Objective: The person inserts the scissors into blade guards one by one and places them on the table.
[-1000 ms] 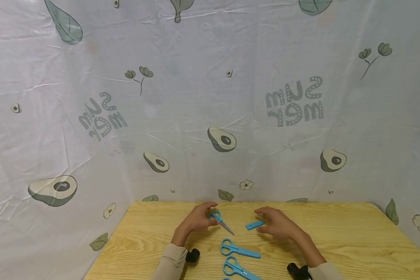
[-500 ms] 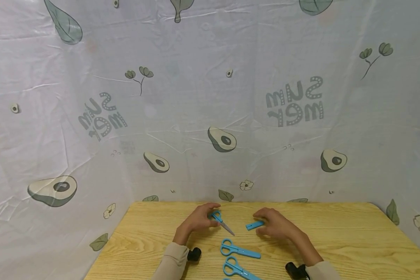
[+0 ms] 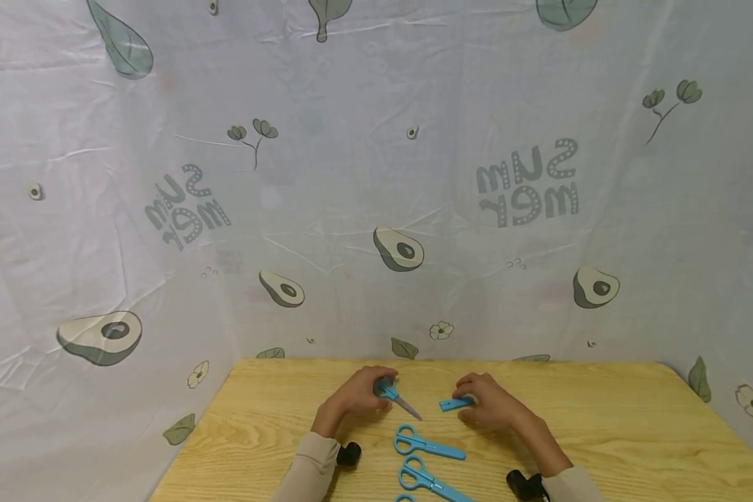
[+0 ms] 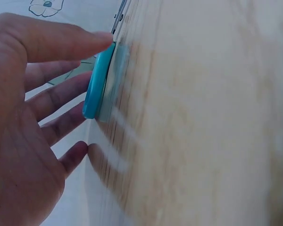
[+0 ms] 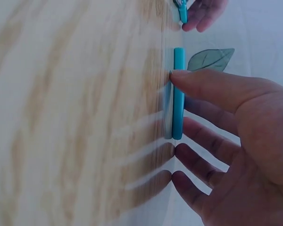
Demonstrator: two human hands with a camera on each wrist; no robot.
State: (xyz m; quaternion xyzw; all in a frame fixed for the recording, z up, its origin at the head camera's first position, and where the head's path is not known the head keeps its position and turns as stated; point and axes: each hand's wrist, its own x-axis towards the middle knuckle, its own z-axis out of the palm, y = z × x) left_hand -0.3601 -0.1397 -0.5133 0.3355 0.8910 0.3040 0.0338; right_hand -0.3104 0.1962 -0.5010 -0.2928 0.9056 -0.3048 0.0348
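At the far middle of the table, my left hand (image 3: 359,392) holds blue-handled scissors (image 3: 395,396) by their finger loops, with the bare metal blades pointing toward the right front. In the left wrist view, the thumb lies at one end of the blue handle (image 4: 98,87) and the fingers reach behind it. To the right, my right hand (image 3: 489,404) has a blue blade cover (image 3: 454,404) between thumb and fingers, its left end sticking out. The right wrist view has the thumb across the near side of the cover (image 5: 178,113), which stays low at the tabletop.
Nearer me lie two more blue scissors, a farther pair (image 3: 436,448) and a nearer pair (image 3: 438,486), both in covers. A blue loop (image 3: 405,498) shows at the bottom edge. Behind the wooden table (image 3: 276,418) hangs a patterned white sheet (image 3: 339,174).
The fingers of both hands have drawn in a little, the left around the scissors' loops and the right around the cover. Scissors and cover lie nearly where they were.
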